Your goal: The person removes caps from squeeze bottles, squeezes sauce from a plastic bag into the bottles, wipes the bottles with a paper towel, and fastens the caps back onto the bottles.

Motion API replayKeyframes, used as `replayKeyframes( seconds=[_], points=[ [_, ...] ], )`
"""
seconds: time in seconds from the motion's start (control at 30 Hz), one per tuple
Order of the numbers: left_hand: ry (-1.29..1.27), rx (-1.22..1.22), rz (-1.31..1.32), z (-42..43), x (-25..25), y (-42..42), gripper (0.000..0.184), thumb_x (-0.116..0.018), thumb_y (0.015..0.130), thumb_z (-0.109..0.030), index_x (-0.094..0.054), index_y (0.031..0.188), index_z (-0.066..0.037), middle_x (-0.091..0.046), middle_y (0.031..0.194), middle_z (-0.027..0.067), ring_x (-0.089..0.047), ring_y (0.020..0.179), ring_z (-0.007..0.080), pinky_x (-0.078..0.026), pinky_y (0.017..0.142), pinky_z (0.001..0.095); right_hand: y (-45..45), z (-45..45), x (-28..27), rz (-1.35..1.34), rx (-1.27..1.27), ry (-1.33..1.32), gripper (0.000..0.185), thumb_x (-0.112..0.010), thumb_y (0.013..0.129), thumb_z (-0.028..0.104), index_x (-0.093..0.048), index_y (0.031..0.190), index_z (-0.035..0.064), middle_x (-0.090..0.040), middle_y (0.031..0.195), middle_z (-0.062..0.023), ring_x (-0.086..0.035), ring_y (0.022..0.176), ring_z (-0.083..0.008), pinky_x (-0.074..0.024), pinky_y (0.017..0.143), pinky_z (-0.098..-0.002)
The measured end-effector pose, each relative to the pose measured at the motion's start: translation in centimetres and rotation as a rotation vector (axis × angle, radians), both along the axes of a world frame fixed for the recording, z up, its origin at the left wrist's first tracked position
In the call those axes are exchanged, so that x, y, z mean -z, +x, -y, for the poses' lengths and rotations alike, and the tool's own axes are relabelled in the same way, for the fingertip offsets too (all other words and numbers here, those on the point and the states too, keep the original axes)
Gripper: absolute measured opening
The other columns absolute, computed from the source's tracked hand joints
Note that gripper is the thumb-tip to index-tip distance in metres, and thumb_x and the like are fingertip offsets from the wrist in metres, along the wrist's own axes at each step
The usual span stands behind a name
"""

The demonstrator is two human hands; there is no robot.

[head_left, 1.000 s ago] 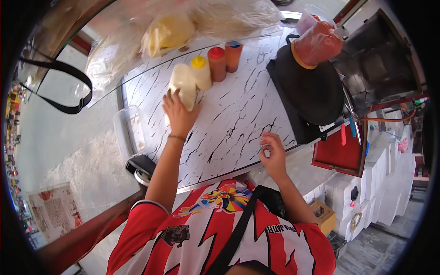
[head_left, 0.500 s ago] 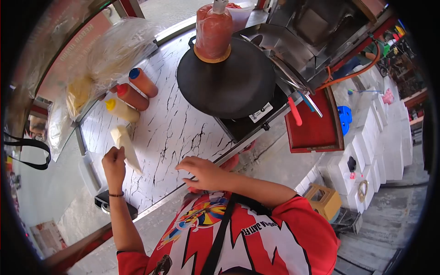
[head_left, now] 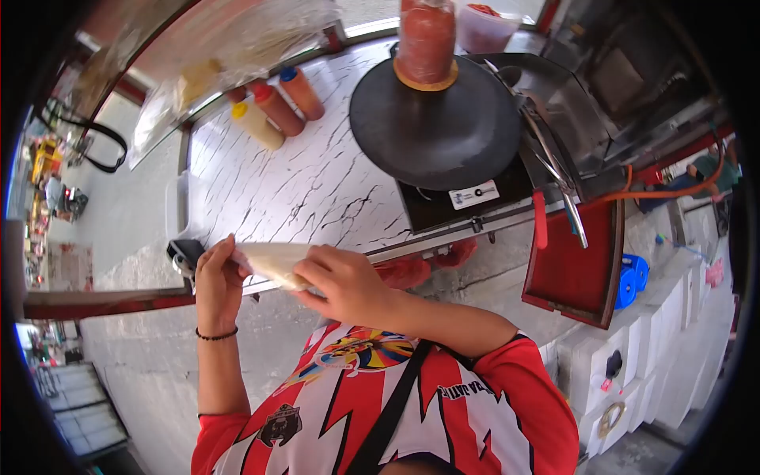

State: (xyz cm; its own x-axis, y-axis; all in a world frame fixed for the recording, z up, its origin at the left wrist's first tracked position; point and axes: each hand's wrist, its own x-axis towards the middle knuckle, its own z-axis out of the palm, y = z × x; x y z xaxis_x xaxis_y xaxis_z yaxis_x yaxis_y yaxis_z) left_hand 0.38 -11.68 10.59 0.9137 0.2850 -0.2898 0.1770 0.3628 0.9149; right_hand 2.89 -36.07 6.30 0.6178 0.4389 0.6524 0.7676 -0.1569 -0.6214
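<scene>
A pale, flat, folded packet (head_left: 275, 261) is held between both hands at the front edge of the marbled counter (head_left: 293, 190). My left hand (head_left: 218, 277) pinches its left end, with the thumb and fingers closed. At its right end, the fingers of my right hand (head_left: 344, 283) are closed on it. What the packet contains cannot be made out. Three squeeze bottles stand farther back: one with a yellow cap (head_left: 258, 127), one with a red cap (head_left: 279, 109) and one with a blue cap (head_left: 302, 93).
A round black griddle (head_left: 435, 127) on a stove bears a wrapped red block (head_left: 426, 43). Metal tongs (head_left: 546, 142) lie at its right. A red tray (head_left: 574, 257) juts out below. A black object (head_left: 186, 252) sits at the counter's left corner.
The pale packet has come off the counter toward my body. My right hand has moved left and taken hold of its other end. The head view has shifted.
</scene>
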Motion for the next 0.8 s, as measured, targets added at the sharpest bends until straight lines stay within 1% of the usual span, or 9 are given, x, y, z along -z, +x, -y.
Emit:
replayKeyframes(
  seconds=[0.07,0.17,0.3,0.5,0.53,0.6,0.67,0.7,0.8],
  points=[
    [-0.004,0.001,-0.018,-0.2,-0.2,0.0,0.027,-0.060,0.104,-0.015,-0.068,0.082,-0.001,-0.067,0.074,0.0064,-0.057,0.060,0.0137,-0.050,0.060,0.0286,0.2,-0.2,-0.1,0.078,0.052,-0.036,0.027,-0.080,0.075,0.010,-0.060,0.092,0.0082,-0.058,0.089,-0.0097,-0.064,0.074,-0.0319,-0.0532,0.063,-0.0419],
    [0.011,0.036,-0.021,-1.8,0.1,0.1,0.026,-0.062,0.102,-0.015,-0.069,0.082,0.000,-0.068,0.076,0.0082,-0.056,0.061,0.0131,-0.050,0.062,0.0294,3.2,-0.9,-0.1,0.022,0.199,-0.083,0.015,-0.076,0.080,0.005,-0.064,0.089,0.0067,-0.060,0.083,-0.0101,-0.063,0.072,-0.0323,-0.0520,0.062,-0.0430],
    [-0.294,-0.069,-0.126,-3.2,0.6,1.3,0.015,-0.066,0.101,-0.020,-0.064,0.090,-0.011,-0.065,0.084,0.0013,-0.047,0.064,0.0089,-0.044,0.064,0.0266,6.8,-2.8,-1.5,0.150,0.233,-0.228,0.014,-0.077,0.084,0.016,-0.066,0.083,0.0068,-0.061,0.079,-0.0077,-0.064,0.073,-0.0300,-0.0530,0.063,-0.0416],
    [-0.333,0.107,-0.126,-7.8,1.3,1.9,0.020,-0.063,0.103,-0.023,-0.066,0.091,-0.007,-0.069,0.088,0.0046,-0.048,0.064,0.0113,-0.044,0.065,0.0268,8.1,-6.6,-3.1,0.020,0.184,-0.365,0.018,-0.073,0.091,0.022,-0.068,0.083,0.0072,-0.061,0.079,-0.0077,-0.065,0.074,-0.0305,-0.0521,0.064,-0.0417],
    [-0.215,0.191,-0.018,-10.4,3.1,1.5,0.025,-0.061,0.105,-0.027,-0.068,0.096,-0.005,-0.071,0.091,0.0062,-0.052,0.065,0.0131,-0.044,0.064,0.0272,8.0,-6.7,-3.6,0.015,0.181,-0.403,0.018,-0.073,0.091,0.023,-0.068,0.083,0.0072,-0.061,0.080,-0.0077,-0.065,0.074,-0.0306,-0.0521,0.065,-0.0416],
    [0.408,0.152,0.267,-13.0,2.9,1.1,0.016,-0.074,0.095,-0.016,-0.069,0.098,-0.001,-0.071,0.092,0.0066,-0.058,0.070,0.0144,-0.048,0.070,0.0299,7.6,-6.8,-4.7,-0.004,0.194,-0.471,0.019,-0.072,0.091,0.024,-0.068,0.084,0.0072,-0.062,0.080,-0.0077,-0.065,0.074,-0.0308,-0.0520,0.065,-0.0415],
    [1.074,0.021,0.646,-11.9,-0.4,1.7,0.026,-0.085,0.079,-0.006,-0.069,0.099,-0.001,-0.070,0.088,0.0058,-0.059,0.069,0.0192,-0.051,0.071,0.0326,7.3,-7.0,-4.7,0.018,0.190,-0.460,0.019,-0.072,0.092,0.024,-0.068,0.084,0.0072,-0.063,0.081,-0.0078,-0.066,0.076,-0.0311,-0.0519,0.066,-0.0416],
    [1.183,0.068,0.664,-10.7,-1.8,2.1,0.028,-0.085,0.081,-0.012,-0.070,0.102,-0.003,-0.070,0.089,0.0086,-0.064,0.074,0.0251,-0.052,0.073,0.0362,7.0,-6.9,-4.7,0.026,0.190,-0.460,0.019,-0.072,0.092,0.024,-0.069,0.085,0.0071,-0.063,0.081,-0.0079,-0.066,0.076,-0.0312,-0.0519,0.067,-0.0416],
    [1.307,0.512,0.724,-11.7,2.8,5.6,0.034,-0.085,0.082,-0.020,-0.071,0.110,-0.007,-0.072,0.100,0.0136,-0.068,0.089,0.0295,-0.053,0.078,0.0393,6.8,-6.8,-5.1,0.062,0.259,-0.572,0.019,-0.070,0.094,0.026,-0.072,0.089,0.0078,-0.064,0.082,-0.0082,-0.066,0.079,-0.0322,-0.0517,0.068,-0.0433]
  ],
)
